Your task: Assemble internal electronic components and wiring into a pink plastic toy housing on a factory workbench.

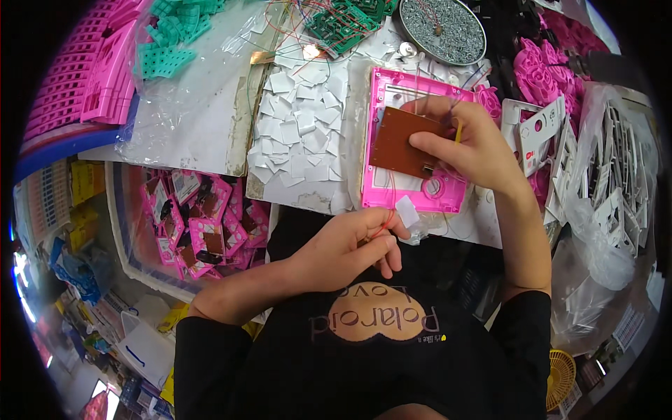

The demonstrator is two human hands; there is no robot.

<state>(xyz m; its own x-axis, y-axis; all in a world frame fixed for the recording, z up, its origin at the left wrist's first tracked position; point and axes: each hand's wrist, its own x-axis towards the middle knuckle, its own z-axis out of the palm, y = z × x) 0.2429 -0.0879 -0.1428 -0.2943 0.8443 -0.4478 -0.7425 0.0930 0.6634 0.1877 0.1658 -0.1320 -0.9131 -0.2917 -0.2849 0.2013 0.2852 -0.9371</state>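
Observation:
A pink plastic frame [392,91] lies flat on the worktable in front of me. On it rests a brown circuit board [399,140]. My right hand [476,143] presses on the board's right edge with thumb and fingers, and a thin yellow piece sticks up between the fingers. Thin red wires run from the board down toward my left hand [357,245], which pinches a red wire and a small white square pad [407,210] at the table's near edge.
Several loose white square pads [297,119] cover the table left of the frame. A round tray of small metal parts [442,29] and green circuit boards [343,21] sit at the back. A bin of pink assemblies [199,220] stands lower left; white plastic parts [609,182] pile at right.

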